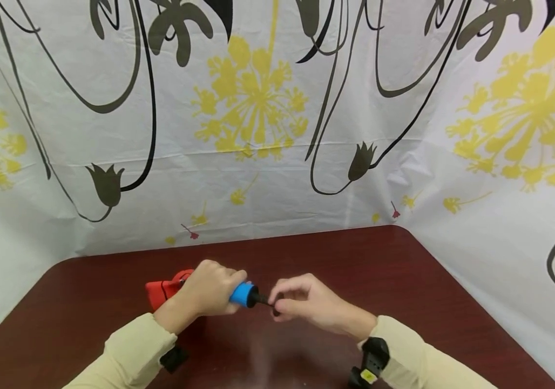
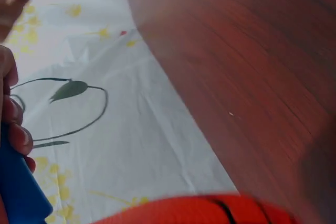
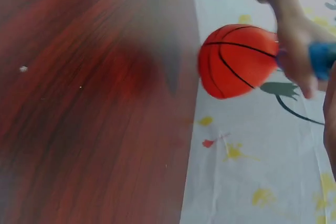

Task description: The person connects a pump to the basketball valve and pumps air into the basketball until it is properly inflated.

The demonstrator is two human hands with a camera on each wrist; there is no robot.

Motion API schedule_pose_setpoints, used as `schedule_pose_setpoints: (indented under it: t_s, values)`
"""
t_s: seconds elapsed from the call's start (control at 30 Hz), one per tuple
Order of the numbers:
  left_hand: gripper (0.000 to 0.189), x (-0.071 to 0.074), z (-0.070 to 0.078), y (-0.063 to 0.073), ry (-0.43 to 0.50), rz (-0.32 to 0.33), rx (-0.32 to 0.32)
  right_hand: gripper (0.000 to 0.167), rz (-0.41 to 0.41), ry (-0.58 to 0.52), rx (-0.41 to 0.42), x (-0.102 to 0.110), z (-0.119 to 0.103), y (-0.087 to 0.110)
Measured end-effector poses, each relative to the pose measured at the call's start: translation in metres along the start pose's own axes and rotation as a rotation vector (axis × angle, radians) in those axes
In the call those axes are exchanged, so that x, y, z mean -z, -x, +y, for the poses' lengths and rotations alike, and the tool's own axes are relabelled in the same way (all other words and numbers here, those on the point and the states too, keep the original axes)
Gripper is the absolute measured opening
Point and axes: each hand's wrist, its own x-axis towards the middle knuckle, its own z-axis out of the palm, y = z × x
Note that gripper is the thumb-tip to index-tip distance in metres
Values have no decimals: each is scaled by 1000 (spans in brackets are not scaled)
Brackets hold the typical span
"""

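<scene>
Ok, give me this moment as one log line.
left hand: grips blue pump | right hand: pinches black rod end | red ball: beside left hand | surface: reddish-brown table

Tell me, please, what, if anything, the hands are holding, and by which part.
A blue pump: the left hand grips its body, and the right hand pinches its dark rod near the end.

The pump (image 1: 242, 294) is smooth plastic, the table (image 1: 355, 256) glossy, the ball (image 3: 236, 61) perhaps rubber.

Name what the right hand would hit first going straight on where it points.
Beyond the dark rod it pinches, the right hand would likely first meet the black end of the blue cylinder; depth is unclear.
</scene>
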Motion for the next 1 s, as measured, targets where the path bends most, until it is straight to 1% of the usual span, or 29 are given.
schedule_pose_setpoints:
  t_s: [0.07,0.17,0.23,0.27,0.33,0.37,0.4,0.43,0.5,0.53,0.6,0.63,0.7,0.8,0.87,0.93,1.0]
  values:
    - [35,1,-7,5,5,-8,5,14,-34,-84,0,6,-6,11]
    - [35,3,-16,10,7,-33,27,18,-68,-230,-15,15,-13,25]
    - [34,4,-16,11,0,-48,36,18,-81,-293,-21,17,-11,27]
    - [34,5,-14,9,-2,-56,40,18,-86,-305,-19,18,-8,25]
    - [33,4,-8,3,-4,-62,44,17,-83,-306,-13,15,0,16]
    - [32,2,-4,-1,-7,-62,49,16,-68,-293,-7,13,5,10]
    - [32,1,-1,-4,-10,-60,54,15,-50,-272,0,11,10,4]
    - [31,-1,1,-8,-13,-60,62,14,-12,-240,-4,9,14,-1]
    - [31,-6,2,-12,-16,-70,73,13,67,-160,-30,7,19,-9]
    - [30,-8,2,-13,-14,-77,70,13,93,-124,-49,6,19,-11]
    - [31,-10,-1,-11,-4,-88,54,14,110,-77,-78,7,18,-10]
    - [31,-11,-3,-9,-1,-87,45,14,101,-72,-84,8,14,-7]
    - [32,-9,-7,-4,5,-73,30,16,42,-114,-66,11,7,0]
    - [35,-5,-15,5,-8,-30,28,18,-48,-243,-22,18,-3,15]
    - [37,-3,-18,9,-26,-12,34,20,-92,-325,-6,20,-6,22]
    - [37,-1,-17,10,-33,1,27,21,-128,-375,9,19,-3,23]
    - [35,-2,-12,6,-22,21,6,21,-159,-371,13,13,4,17]
